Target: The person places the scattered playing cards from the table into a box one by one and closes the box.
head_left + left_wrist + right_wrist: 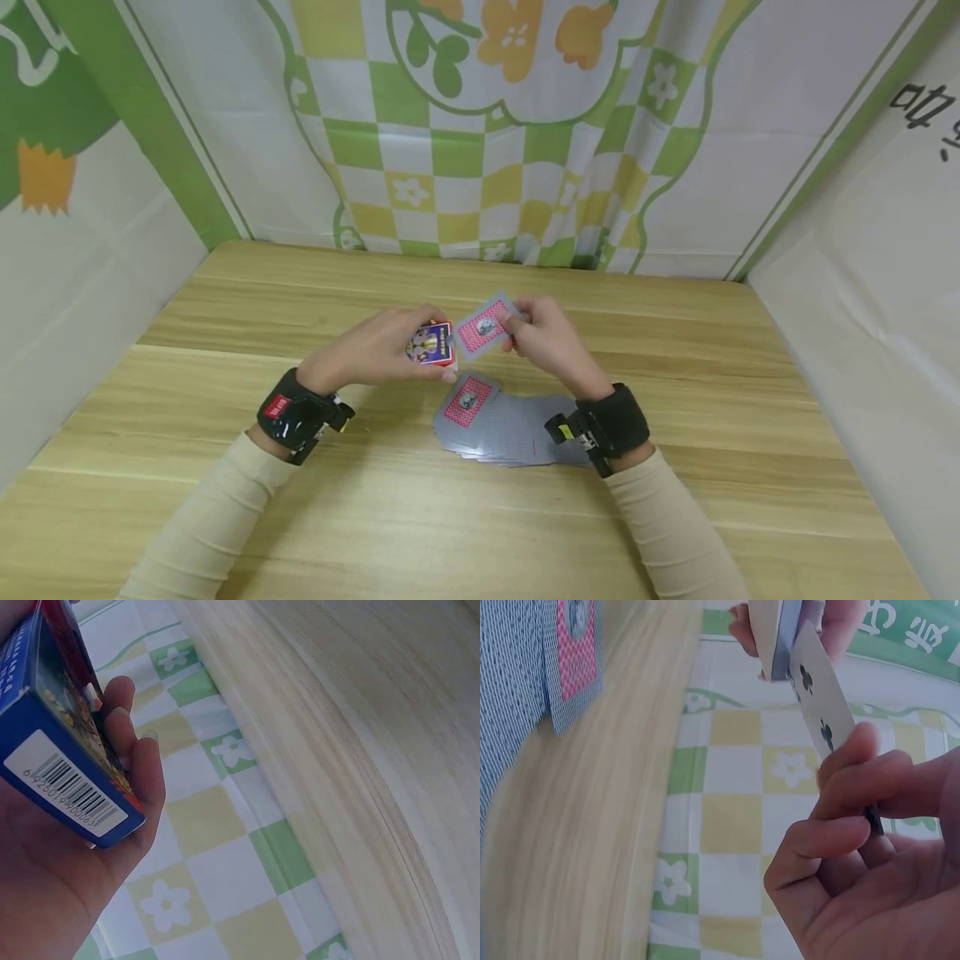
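Observation:
My left hand [378, 346] grips a small blue and red card box [431, 343], fingers and thumb curled round its sides. In the left wrist view the box [75, 742] shows a barcode label on one end. Between thumb and fingers my right hand [551, 337] pinches a playing card [482, 327], its red patterned back up. Black club marks show on the face of that card [821, 694] in the right wrist view. The card's far edge is right at the box's end. Below both hands, a fanned row of playing cards [510, 429] lies on the table, backs up.
The wooden table [375, 517] carries the cards in front of me. A checked green and yellow curtain [480, 167] hangs along its back edge. White cloth walls stand at the left [97, 275] and right [862, 292]. Each wrist wears a black strap with a camera.

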The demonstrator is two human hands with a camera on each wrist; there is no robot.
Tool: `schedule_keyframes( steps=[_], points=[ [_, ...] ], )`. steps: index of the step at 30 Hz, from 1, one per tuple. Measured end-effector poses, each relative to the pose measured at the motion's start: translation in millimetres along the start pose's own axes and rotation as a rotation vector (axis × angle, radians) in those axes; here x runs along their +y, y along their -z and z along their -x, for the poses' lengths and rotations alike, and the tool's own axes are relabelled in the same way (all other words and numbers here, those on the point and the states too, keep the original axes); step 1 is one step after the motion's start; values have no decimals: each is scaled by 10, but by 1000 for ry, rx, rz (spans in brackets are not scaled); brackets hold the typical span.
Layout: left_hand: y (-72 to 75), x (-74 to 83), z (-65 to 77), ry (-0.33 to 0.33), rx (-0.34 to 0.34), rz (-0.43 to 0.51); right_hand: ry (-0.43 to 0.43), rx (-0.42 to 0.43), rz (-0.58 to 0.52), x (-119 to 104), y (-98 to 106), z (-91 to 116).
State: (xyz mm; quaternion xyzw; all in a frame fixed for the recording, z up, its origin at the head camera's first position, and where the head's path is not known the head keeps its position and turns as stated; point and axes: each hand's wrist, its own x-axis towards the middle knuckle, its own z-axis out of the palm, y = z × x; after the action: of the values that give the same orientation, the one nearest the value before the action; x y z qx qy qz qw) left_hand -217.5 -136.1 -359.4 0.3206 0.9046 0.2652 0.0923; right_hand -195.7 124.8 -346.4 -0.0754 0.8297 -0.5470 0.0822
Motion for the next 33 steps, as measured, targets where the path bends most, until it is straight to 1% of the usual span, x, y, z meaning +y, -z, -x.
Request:
schedule_keyframes(
  steps=[6,9,12,14,16,20,23,29,31,33],
  points=[
    [0,11,2,25,23,-10,-32,13,-30,19,-179,-11],
    [4,16,7,28,42,-19,-14,-12,-13,30,-277,-4],
    [7,15,12,14,56,-23,11,-58,13,34,-332,10],
    [8,11,11,2,56,-25,21,-97,27,43,-337,8],
    [7,3,10,-4,55,-28,13,-117,28,59,-314,-2],
    [15,-6,13,3,57,-38,-12,-95,20,78,-232,-30],
    [17,-5,16,-1,58,-39,-7,-78,21,72,-194,-24],
    [1,30,13,-43,45,-5,28,-151,69,72,-248,-10],
    [-1,43,13,-50,42,-3,33,-156,81,84,-263,-15],
    [-2,47,12,-43,41,-7,33,-145,89,94,-263,-11]
  ],
)
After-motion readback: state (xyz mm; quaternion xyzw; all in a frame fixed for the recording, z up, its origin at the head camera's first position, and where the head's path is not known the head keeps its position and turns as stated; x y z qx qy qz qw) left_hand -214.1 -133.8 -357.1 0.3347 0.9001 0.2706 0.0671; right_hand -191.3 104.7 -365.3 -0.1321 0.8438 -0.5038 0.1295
